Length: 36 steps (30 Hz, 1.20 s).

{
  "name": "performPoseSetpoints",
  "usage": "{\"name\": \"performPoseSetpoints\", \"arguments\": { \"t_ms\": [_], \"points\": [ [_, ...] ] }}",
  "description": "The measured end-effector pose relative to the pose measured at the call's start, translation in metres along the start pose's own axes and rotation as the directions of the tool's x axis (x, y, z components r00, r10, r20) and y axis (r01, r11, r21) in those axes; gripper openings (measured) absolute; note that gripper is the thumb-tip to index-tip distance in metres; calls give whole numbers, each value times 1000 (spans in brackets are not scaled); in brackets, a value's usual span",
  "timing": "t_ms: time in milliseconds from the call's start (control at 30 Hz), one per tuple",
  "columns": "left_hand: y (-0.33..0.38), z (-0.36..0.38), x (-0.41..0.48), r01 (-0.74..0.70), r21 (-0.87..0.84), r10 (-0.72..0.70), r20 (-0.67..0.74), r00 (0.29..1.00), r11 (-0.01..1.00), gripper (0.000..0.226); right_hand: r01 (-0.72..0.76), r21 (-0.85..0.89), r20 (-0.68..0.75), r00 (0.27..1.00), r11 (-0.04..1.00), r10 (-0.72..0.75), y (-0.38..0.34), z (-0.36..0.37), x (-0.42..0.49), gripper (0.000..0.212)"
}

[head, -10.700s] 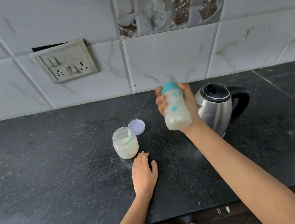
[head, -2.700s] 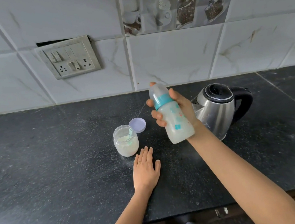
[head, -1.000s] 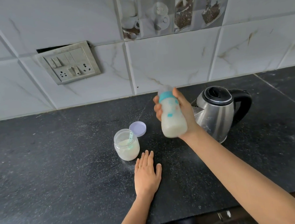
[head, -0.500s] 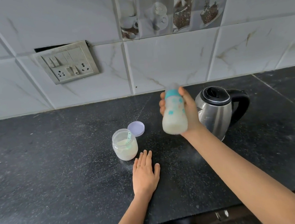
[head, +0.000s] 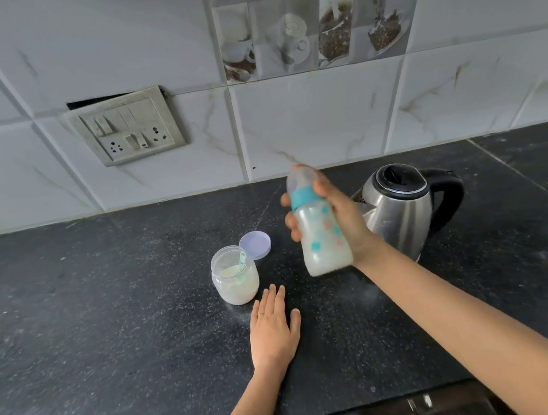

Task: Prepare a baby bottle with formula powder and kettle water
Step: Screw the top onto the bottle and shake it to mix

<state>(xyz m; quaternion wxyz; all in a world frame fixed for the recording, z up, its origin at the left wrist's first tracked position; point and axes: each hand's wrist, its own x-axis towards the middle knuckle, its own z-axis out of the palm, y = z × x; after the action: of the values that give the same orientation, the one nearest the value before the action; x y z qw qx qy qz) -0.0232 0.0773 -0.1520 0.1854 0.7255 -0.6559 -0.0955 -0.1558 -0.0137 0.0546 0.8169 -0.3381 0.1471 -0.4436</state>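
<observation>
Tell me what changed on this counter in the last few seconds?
The right hand keeps gripping the baby bottle and has rocked it: upright half a second ago, now tipped, its top leaning left. Nothing taken or released. The left hand stays flat on the counter; powder jar, lid and kettle are unmoved.

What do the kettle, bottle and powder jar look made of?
Kettle: likely stainless steel, brushed and shiny, it mirrors the light; handle and lid look like black plastic. Bottle: translucent plastic probably, cloudy wall, teal collar, printed marks. Powder jar: clear glass or plastic, cannot tell; powder shows through.
</observation>
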Motion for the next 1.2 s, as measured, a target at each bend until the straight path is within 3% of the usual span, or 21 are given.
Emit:
{"name": "performPoseSetpoints", "arguments": {
  "t_ms": [67,167,200,333,500,633,700,800,900,967,1033,1100,1200],
  "points": [
    [0,0,1,2,1,-2,1,1000,1000,58,43,-6,20,999,999,-42,0,3,1,31],
    [1,0,0,0,1,0,0,1000,1000,58,97,253,-177,983,962,-53,-13,0,16,32],
    [1,0,0,-1,3,1,1,1000,1000,58,100,267,-186,981,958,-51,-15,-2,16,31],
    [0,0,0,0,5,0,0,1000,1000,58,70,-42,-19,997,997,-71,4,1,-3,31],
    [1,-1,0,1,-1,-1,-4,1000,1000,58,154,216,-255,962,964,-97,-15,-6,15,35],
    [1,0,0,-3,1,3,-4,1000,1000,58,105,-27,-92,990,994,-107,1,-3,-2,39],
    [1,0,1,-1,-5,1,-9,1000,1000,58,125,30,-114,986,992,-121,-4,-3,4,39],
    [0,0,0,-2,2,2,-5,1000,1000,58,158,189,-259,960,969,-106,-15,-5,11,34],
    [1,-1,0,-4,0,4,-4,1000,1000,58,57,9,-108,993,998,-56,2,-6,0,28],
    [1,-1,1,1,-3,-1,-9,1000,1000,58,42,-65,-37,998,997,-44,6,-4,-8,43],
    [1,-1,0,2,-4,-2,-11,1000,1000,57,90,94,-119,990,992,-79,-3,-6,1,47],
    [1,0,0,1,-5,-1,-9,1000,1000,57,169,215,-272,956,962,-107,-11,-10,6,31],
    [1,-1,-1,-2,-3,2,-8,1000,1000,58,86,75,-196,978,993,-70,2,-10,-3,32]
  ]
}}
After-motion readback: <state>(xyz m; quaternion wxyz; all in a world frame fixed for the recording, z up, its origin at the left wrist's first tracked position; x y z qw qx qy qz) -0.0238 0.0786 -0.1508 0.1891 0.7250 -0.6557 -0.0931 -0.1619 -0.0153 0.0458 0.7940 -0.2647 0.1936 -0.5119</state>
